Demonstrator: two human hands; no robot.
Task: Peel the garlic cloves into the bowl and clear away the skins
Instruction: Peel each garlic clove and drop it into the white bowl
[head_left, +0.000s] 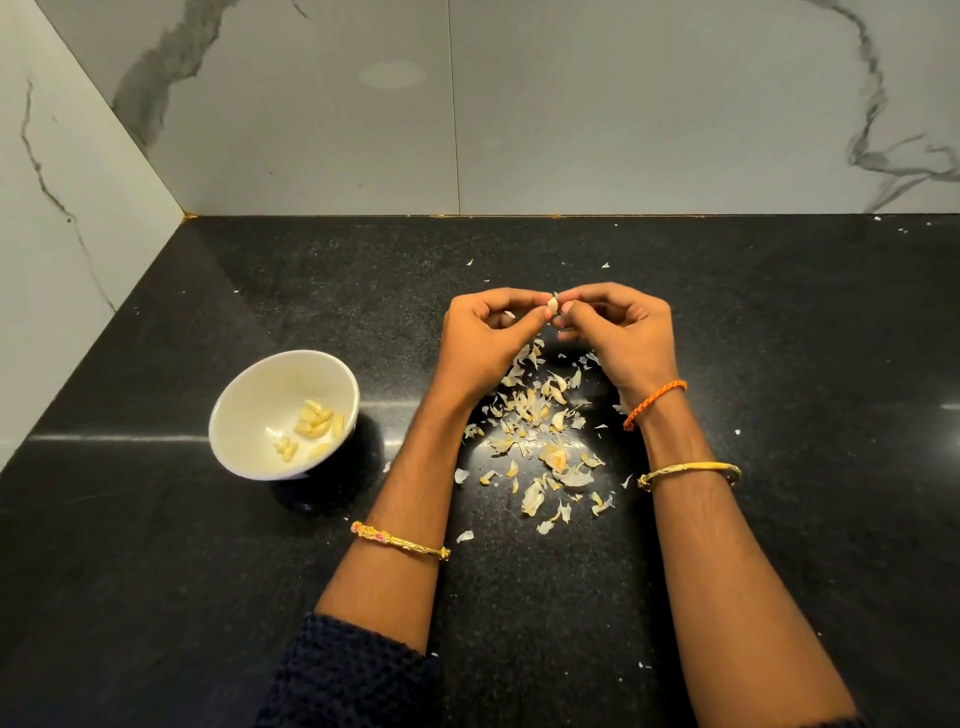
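Both hands, left hand (485, 338) and right hand (621, 338), pinch one garlic clove (554, 304) (partly hidden); skins (540, 431) lie beneath them, bowl (249, 395) left.

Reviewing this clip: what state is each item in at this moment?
left hand: pinching the garlic clove
right hand: pinching the same clove
garlic clove: held above the counter, between both hands
bowl: upright, holding peeled cloves
skins: scattered loose on the counter, not cleared

Both hands (558, 338) pinch one garlic clove (554, 304).
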